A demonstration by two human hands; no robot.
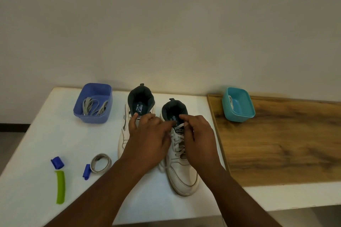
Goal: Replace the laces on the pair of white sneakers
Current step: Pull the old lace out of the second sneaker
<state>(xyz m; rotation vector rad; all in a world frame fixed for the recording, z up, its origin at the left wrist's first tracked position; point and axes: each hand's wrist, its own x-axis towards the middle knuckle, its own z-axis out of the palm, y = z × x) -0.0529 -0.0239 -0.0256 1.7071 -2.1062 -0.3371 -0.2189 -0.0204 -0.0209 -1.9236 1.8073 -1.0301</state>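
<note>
Step in hand: looks like you're unlacing the right white leather sneaker [181, 169], the one nearer the front edge of the white bench [46, 134], toe pointing at you

Right hand [198, 138]: fingers curled in, pinching the white lace [177, 139] up by the top eyelets next to the tongue

Left hand [147, 136]: fingers mostly straight and loose, draped over the gap between the two shoes; can't tell if it has any lace under it

Other shoe: the left white sneaker [127, 131] stands just beside the first, heel toward the back edge, half hidden by your left hand, so I can't say if it's laced

Replacement laces, my guess: the grey flat laces [94, 108] in the blue plastic tub [93, 103] at the back left corner; a white bit sits in the teal plastic tub [238, 105] on the brown wooden board [276, 143] to the right

Doing it well: pin the shoe down with your left hand, loosen each crossing from the top row down, don't just yank one end or it'll bind in the eyelets

Also about: a grey coiled strap [100, 163], two blue clips [57, 162] and a green curved stick [60, 187] near the front left
</note>
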